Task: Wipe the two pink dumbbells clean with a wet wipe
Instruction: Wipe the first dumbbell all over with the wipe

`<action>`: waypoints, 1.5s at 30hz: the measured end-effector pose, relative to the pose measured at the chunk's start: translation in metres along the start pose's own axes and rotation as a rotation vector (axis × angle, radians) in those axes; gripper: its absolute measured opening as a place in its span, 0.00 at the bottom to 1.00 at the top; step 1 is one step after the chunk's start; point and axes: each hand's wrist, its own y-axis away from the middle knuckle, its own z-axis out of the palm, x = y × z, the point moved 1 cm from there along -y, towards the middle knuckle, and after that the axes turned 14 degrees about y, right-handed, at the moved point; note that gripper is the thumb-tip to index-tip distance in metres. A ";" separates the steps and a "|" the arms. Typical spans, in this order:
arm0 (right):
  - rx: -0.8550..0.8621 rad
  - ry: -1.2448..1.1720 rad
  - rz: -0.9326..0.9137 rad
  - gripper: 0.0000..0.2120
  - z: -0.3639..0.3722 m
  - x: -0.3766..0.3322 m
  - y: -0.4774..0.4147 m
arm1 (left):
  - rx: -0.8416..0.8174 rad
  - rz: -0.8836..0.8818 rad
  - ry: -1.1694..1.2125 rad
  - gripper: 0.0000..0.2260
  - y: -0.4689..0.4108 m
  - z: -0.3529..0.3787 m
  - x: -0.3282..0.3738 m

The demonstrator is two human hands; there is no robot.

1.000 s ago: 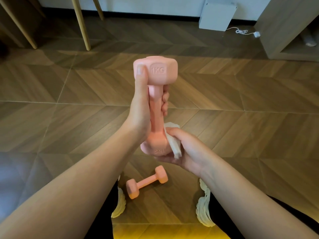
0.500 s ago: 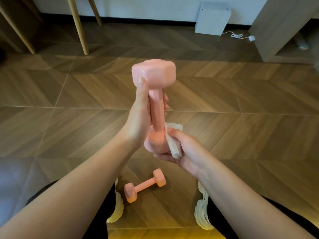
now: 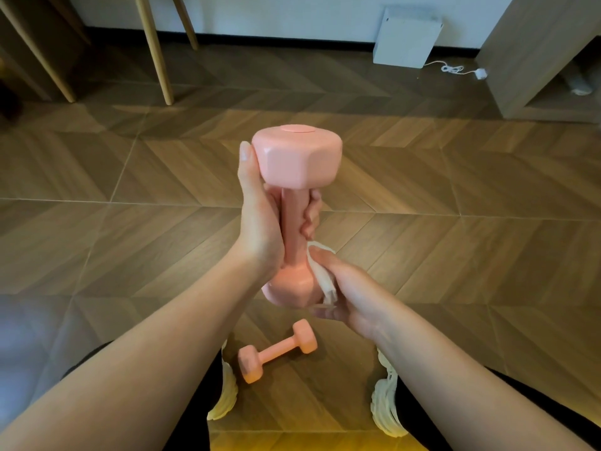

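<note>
Nearest, below the fingers (image 3: 311, 212): left shoe (image 3: 227, 395) and right shoe (image 3: 387, 405), two in all, pale, with dark trouser legs at the bottom edge. Between the shoes and straight under the fingers, flat on the floor (image 3: 471, 262): second dumbbell (image 3: 276, 351), pink, lying at a slant, touched by neither hand.

Higher up, in the air, two hands on one thing. Left hand (image 3: 260, 222) wrapped round the bar of the held dumbbell (image 3: 297, 164), fingers curled about the bar, thumb straight up against the side of the top head. Held dumbbell upright and pink, one head above those fingers, the other below them. Right hand (image 3: 349, 297) cupped round the lower head, gripping a wet wipe (image 3: 325, 283), white and bunched, pressed against that head's right side.

By count: two pink dumbbells, one wipe.

Beyond the fingers: brown wood-look floor in chevron grain, crossed by pale seams, with a greyer patch low on the left. Farther off, up and left of the fingers: three slanted light wooden legs (image 3: 156, 50). Up and right: one white box (image 3: 406, 40) against the wall, one white cable (image 3: 455, 69) on the floor just beside it, one wood-toned cabinet (image 3: 527, 50) at the right edge. At the very back: white wall over a dark skirting.
</note>
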 end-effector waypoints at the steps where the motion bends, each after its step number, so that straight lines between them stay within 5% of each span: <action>1: -0.004 0.014 0.012 0.19 0.002 -0.001 -0.001 | -0.014 -0.004 -0.006 0.40 0.001 0.001 -0.001; 7: 0.051 -0.011 0.013 0.19 0.004 -0.005 0.001 | -0.060 0.019 -0.081 0.40 -0.002 0.001 -0.003; 15: -0.001 -0.107 0.043 0.11 0.005 -0.004 0.011 | 0.158 0.101 -0.284 0.30 0.001 0.004 -0.008; 21: 0.078 0.058 0.077 0.20 0.018 -0.009 0.007 | 0.076 0.185 -0.227 0.35 0.001 0.010 -0.012; 26: -0.033 -0.067 0.013 0.14 0.008 -0.006 0.014 | 0.111 0.075 -0.171 0.34 -0.002 0.006 -0.007; 32: 0.051 0.028 0.113 0.25 0.015 -0.005 0.004 | -0.009 0.034 -0.055 0.33 0.002 0.010 -0.011; 38: -0.066 -0.099 -0.035 0.15 -0.004 -0.006 0.010 | -0.126 0.033 0.009 0.37 -0.003 -0.001 0.002; 45: 0.097 -0.043 0.003 0.13 0.001 -0.003 0.009 | 0.057 0.071 -0.229 0.36 -0.007 -0.006 -0.013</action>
